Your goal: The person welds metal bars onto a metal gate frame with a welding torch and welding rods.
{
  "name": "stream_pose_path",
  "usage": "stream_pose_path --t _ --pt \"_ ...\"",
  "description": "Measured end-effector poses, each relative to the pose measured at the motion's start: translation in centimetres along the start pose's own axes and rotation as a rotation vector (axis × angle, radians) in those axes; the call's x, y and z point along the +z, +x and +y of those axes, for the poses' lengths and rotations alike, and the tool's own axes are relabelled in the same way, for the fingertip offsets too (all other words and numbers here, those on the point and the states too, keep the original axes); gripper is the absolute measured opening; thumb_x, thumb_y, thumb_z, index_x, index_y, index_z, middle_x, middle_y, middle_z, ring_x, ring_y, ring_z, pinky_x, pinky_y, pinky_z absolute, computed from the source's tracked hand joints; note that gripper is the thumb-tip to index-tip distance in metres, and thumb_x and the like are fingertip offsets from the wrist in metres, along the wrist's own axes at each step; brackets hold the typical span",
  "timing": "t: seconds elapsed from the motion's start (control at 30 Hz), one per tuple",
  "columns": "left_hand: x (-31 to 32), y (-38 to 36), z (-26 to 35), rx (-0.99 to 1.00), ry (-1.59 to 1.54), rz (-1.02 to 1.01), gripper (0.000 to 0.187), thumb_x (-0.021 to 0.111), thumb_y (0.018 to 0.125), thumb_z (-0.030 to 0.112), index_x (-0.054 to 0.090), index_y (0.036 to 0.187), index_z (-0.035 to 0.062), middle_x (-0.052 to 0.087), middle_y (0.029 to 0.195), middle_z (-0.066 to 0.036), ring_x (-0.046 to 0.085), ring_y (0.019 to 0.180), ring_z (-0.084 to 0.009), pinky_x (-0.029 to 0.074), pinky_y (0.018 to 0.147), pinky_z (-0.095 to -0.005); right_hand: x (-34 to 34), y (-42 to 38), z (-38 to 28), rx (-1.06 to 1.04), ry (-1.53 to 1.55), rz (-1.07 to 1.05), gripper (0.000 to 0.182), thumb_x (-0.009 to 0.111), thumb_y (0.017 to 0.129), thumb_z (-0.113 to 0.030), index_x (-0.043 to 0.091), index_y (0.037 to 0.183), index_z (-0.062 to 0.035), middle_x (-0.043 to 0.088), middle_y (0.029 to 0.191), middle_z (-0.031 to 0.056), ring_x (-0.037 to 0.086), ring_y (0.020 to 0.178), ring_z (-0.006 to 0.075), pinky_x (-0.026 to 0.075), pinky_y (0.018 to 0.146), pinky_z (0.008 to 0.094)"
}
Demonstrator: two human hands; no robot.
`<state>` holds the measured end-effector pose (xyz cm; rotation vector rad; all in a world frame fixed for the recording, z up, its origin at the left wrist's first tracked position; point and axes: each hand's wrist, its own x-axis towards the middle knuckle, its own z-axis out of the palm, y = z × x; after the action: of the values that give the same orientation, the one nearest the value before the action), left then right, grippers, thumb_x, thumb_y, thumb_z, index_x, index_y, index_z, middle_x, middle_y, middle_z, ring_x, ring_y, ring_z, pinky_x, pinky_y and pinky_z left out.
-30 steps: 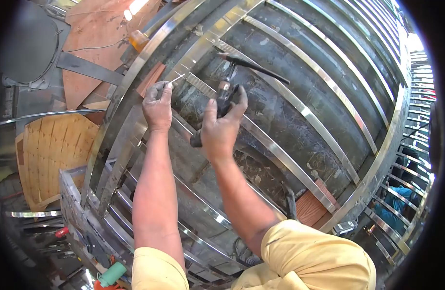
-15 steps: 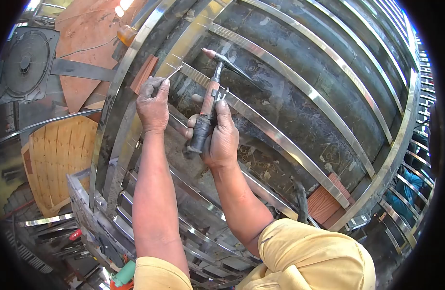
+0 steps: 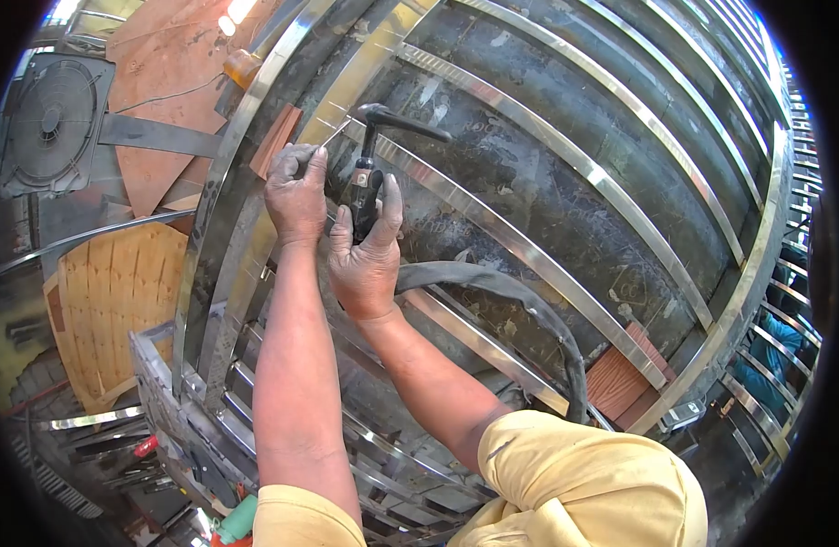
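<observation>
My left hand [image 3: 297,196] is closed in a pinch beside the shiny metal frame, with a thin filler rod [image 3: 336,133] sticking out past the fingertips. Just to its right, my right hand [image 3: 365,269] grips a TIG welding torch [image 3: 366,173] by its dark handle. The black torch head sits at the top, and its long back cap points to the right. Behind both hands runs a polished metal strip [image 3: 502,228], one of several curved ones. Out of the right hand's side loops a dark sheathed hose [image 3: 506,284].
A dark, scuffed panel [image 3: 492,146] lies behind the strips. Reddish wood pieces [image 3: 625,374] rest at the lower right, near the curved outer rim. On the left are a fan [image 3: 50,128] and a wooden panel [image 3: 119,301]. Teal clothing of another person [image 3: 773,360] shows through the far-right bars.
My right hand has moved left toward my left hand, turning the torch so its head and back cap swing round. The hose now arcs into view. My left hand has barely moved.
</observation>
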<state>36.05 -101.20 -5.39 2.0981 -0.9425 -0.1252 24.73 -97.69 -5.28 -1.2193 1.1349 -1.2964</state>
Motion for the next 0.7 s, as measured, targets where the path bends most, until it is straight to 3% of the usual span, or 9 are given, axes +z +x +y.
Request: stream_pose_path --t 0.03,0.1,0.27,0.47,0.57,0.7 --pt "0.06 -0.02 -0.32 0.051 0.041 0.012 0.010 0.076 0.088 0.012 0.075 0.092 0.0031 0.072 0.105 -0.008 0.066 0.107 -0.0250 0.048 0.100 -0.0376 0.13 0.37 -0.20 -0.043 -0.015 0.045 0.071 0.061 0.099 -0.005 0.020 0.157 -0.0063 0.067 0.121 0.0247 0.071 0.107 0.0333 0.056 0.089 0.0398" --pt "0.31 -0.13 -1.04 0.149 0.120 0.038 0.009 0.077 0.087 0.012 0.075 0.091 0.0041 0.071 0.106 -0.008 0.065 0.107 -0.0257 0.049 0.098 -0.0376 0.08 0.51 -0.12 0.027 -0.007 0.056 0.070 0.061 0.099 -0.005 0.021 0.156 -0.0066 0.067 0.121 0.0255 0.071 0.108 0.0348 0.056 0.088 0.0407" --pt "0.23 -0.24 -0.65 0.152 0.116 0.009 0.009 0.077 0.086 0.013 0.072 0.087 0.0047 0.069 0.105 -0.008 0.064 0.104 -0.0260 0.050 0.096 -0.0387 -0.04 0.50 0.28 0.178 -0.015 -0.056 0.068 0.060 0.099 -0.005 0.024 0.156 -0.0111 0.069 0.115 0.0280 0.073 0.103 0.0390 0.057 0.083 0.0439" --pt "0.38 0.00 -0.96 0.178 0.136 0.012 0.010 0.077 0.085 0.012 0.071 0.086 0.0043 0.069 0.105 -0.009 0.064 0.102 -0.0265 0.050 0.093 -0.0392 0.25 0.66 0.31 0.031 -0.061 -0.024 0.067 0.061 0.098 -0.006 0.026 0.155 -0.0136 0.070 0.118 0.0235 0.073 0.099 0.0394 0.058 0.078 0.0450" --pt "0.17 0.11 -0.89 0.173 0.144 0.002 0.010 0.077 0.085 0.012 0.071 0.086 0.0042 0.069 0.104 -0.009 0.064 0.103 -0.0267 0.050 0.093 -0.0394 0.25 0.52 0.20 0.106 -0.046 -0.065 0.066 0.061 0.098 -0.006 0.028 0.155 -0.0138 0.070 0.121 0.0212 0.073 0.102 0.0386 0.058 0.081 0.0441" --pt "0.23 0.11 -0.96 0.188 0.140 0.008 0.010 0.077 0.085 0.012 0.071 0.085 0.0039 0.069 0.103 -0.009 0.064 0.103 -0.0268 0.050 0.093 -0.0396 0.16 0.73 -0.04 0.201 0.087 -0.073 0.063 0.065 0.097 -0.009 0.037 0.153 -0.0095 0.066 0.126 0.0259 0.069 0.109 0.0411 0.056 0.089 0.0447"
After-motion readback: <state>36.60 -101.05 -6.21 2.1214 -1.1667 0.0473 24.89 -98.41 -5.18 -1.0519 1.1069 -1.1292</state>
